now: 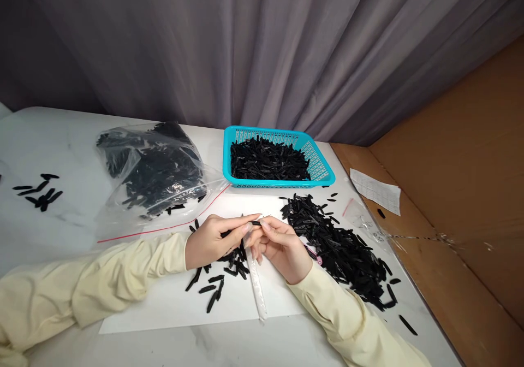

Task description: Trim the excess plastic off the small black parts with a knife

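Observation:
Between my two hands is a short, narrow black piece (256, 223), with an end in the fingertips of each. My left hand (210, 241) pinches it from the left with thumb and forefinger. From the right, my right hand (289, 249) grips it the same way, its other fingers curled below. Several similar loose black pieces (213, 296) lie under and in front of my left hand on a white sheet (164, 307). A slim white strip (257, 293) runs toward me beneath the hands. Beside my right wrist, a pink-edged object (319, 260) is mostly hidden.
A blue basket (282, 183) full of black pieces stands behind the hands. To its left lies a clear zip bag (159, 165) of them. A large pile (339, 247) spreads at right, near clear plastic (368, 222), a paper slip (375, 191) and cardboard (458, 192).

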A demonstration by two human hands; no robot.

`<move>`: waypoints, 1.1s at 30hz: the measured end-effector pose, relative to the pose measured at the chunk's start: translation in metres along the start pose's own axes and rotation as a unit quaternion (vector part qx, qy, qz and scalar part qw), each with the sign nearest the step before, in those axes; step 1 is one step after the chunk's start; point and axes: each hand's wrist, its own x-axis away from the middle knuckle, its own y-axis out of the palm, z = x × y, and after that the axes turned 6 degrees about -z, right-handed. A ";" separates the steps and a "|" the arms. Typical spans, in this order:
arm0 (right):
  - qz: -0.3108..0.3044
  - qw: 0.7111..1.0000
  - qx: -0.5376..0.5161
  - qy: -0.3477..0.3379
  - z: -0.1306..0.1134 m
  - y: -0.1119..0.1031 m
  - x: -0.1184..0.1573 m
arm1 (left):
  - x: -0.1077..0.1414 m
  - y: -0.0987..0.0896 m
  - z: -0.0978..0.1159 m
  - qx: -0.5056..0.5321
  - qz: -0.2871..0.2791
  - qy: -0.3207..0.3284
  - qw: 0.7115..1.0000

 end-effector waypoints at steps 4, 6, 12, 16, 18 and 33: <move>-0.001 1.000 -0.001 -0.007 0.000 0.000 0.000 | 0.000 0.000 0.000 -0.008 -0.002 -0.001 1.000; 0.002 1.000 0.002 -0.005 0.000 0.000 0.001 | 0.001 0.000 0.001 -0.013 -0.001 -0.004 1.000; 0.004 1.000 0.006 -0.002 -0.001 0.001 0.000 | 0.001 0.000 0.000 -0.003 0.002 -0.004 1.000; 0.002 1.000 0.010 0.007 -0.001 0.001 0.000 | 0.000 0.000 0.000 0.001 0.002 0.000 1.000; -0.001 1.000 0.009 0.008 -0.001 0.001 0.000 | 0.000 0.000 0.000 0.001 0.005 0.001 1.000; 0.000 0.999 0.036 0.003 0.000 0.002 0.000 | 0.001 -0.001 0.003 0.003 0.009 -0.002 1.000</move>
